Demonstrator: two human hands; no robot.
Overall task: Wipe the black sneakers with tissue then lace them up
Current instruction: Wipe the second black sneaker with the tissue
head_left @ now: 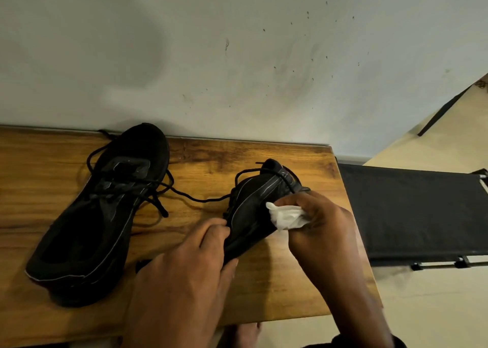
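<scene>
Two black sneakers lie on a wooden table (290,281). The left sneaker (97,215) rests flat with its loose laces spread out, toe toward me. The right sneaker (253,205) is tipped on its side. My left hand (190,273) grips its toe end, fingers curled over the edge. My right hand (317,223) pinches a crumpled white tissue (285,215) and presses it against the side of that sneaker. A black lace (200,200) trails across the table between the two shoes.
A stained pale wall (237,57) runs behind the table's far edge. To the right, below table height, stands a black fabric cot or bench (412,210) with a metal frame. Cream floor (422,308) shows on the right. A bare foot (245,334) shows under the table's near edge.
</scene>
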